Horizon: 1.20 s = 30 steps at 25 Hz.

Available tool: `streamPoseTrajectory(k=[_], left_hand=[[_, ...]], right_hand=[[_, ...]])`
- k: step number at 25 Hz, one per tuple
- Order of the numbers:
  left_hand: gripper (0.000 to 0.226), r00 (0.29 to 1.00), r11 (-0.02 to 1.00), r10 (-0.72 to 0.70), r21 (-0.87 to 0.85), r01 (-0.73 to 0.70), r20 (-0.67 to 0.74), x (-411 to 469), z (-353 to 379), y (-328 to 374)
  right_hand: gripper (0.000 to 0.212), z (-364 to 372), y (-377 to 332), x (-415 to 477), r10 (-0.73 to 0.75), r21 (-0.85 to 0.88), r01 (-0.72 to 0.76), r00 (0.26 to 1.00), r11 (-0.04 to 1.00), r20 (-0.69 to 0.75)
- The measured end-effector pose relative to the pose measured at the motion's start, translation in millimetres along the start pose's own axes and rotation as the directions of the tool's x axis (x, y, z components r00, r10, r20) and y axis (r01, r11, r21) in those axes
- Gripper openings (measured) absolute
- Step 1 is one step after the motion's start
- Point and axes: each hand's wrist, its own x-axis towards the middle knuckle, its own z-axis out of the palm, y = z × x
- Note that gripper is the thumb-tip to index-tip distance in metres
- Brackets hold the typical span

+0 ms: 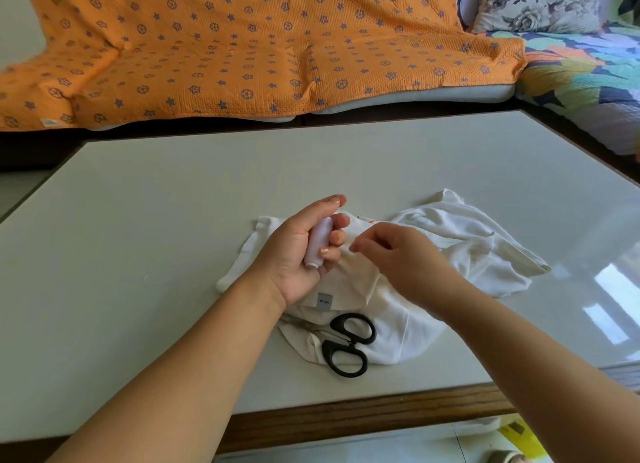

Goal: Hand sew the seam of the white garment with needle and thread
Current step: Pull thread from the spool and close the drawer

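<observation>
A crumpled white garment (460,241) lies on the pale table (173,220), with a small grey label (325,302) showing near its front fold. My left hand (304,248) hovers over the garment, palm up, its fingers curled round a white thread spool (319,242). Just right of the spool, my right hand (398,258) has its fingertips pinched together; the thread or needle between them is too fine to see. Black-handled scissors (348,345) rest on the garment's near edge.
Bare tabletop surrounds the garment on the left and far side. A wooden rim (346,417) runs along the table's near edge. Behind the table stands a sofa under an orange patterned cover (225,47), with a floral cushion (540,5) at the right.
</observation>
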Motion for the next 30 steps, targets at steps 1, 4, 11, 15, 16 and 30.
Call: streamPoseTrajectory(k=[1,4,11,15,16,30], left_hand=[[0.022,1.0,1.0,0.006,-0.018,-0.007,-0.02,1,-2,1],[0.024,0.996,0.996,0.027,-0.079,-0.033,-0.079,2,-10,4],[0.005,0.982,0.991,0.045,-0.117,-0.067,-0.182,7,-28,10],[0.005,0.98,0.993,0.056,-0.095,-0.075,-0.19,6,-28,11],[0.005,0.982,0.995,0.059,-0.072,-0.072,-0.18,5,-25,11],[0.019,1.0,1.0,0.016,-0.014,-0.016,0.011,0,-8,5]], right_hand=[[0.02,-4,0,1,0.009,-0.016,-0.01,0.999,1.0,-0.041],[0.021,-22,3,5,0.045,-0.066,-0.055,0.989,0.996,-0.142],[0.023,-60,25,18,0.11,-0.445,-0.258,0.937,0.858,-0.331],[0.023,-68,28,15,0.114,-0.629,-0.291,0.945,0.721,-0.307],[0.021,-62,24,12,0.002,-0.578,-0.218,0.937,0.787,-0.35],[0.02,-4,-3,4,0.015,0.083,-0.018,0.999,0.996,0.033]])
